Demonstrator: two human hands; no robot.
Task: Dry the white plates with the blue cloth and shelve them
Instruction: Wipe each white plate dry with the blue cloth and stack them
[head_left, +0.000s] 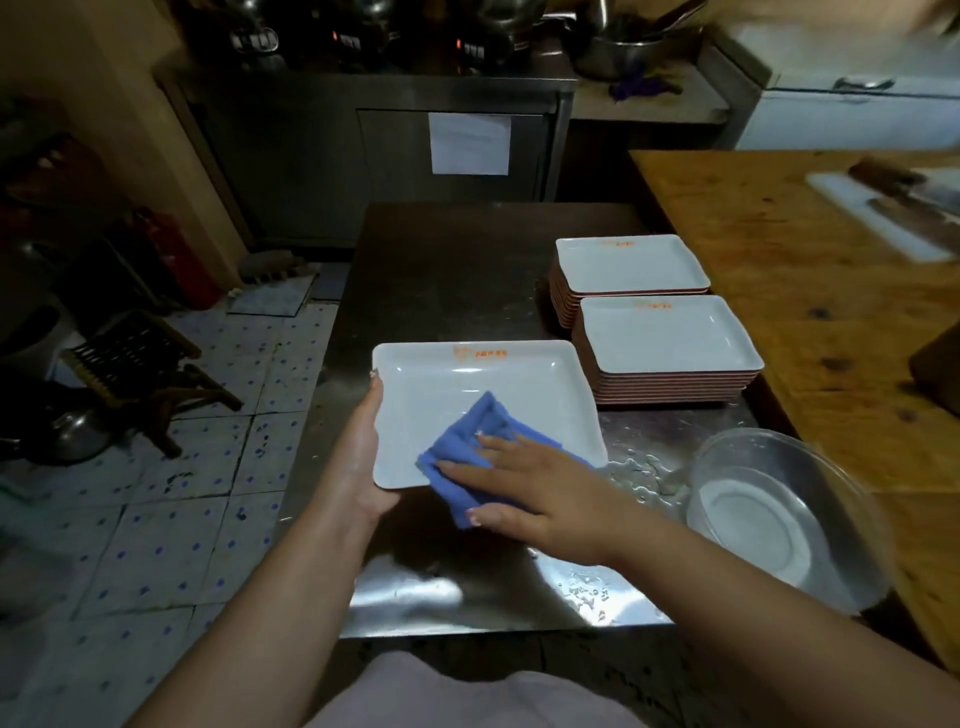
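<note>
A white square plate (467, 395) with an orange logo is held above the steel table (457, 270). My left hand (363, 457) grips its left edge, thumb on the rim. My right hand (530, 488) presses a folded blue cloth (467, 447) flat onto the plate's near right corner, fingers spread over the cloth. Two stacks of white plates with red undersides stand on the table to the right, a far stack (628, 265) and a near stack (670, 338).
A clear bowl (779, 514) holding water sits at the table's right edge, with water drops on the steel beside it. A wooden counter (810, 291) with a white board and knives runs along the right. Tiled floor, a low wooden stool (150, 374) and pots lie left.
</note>
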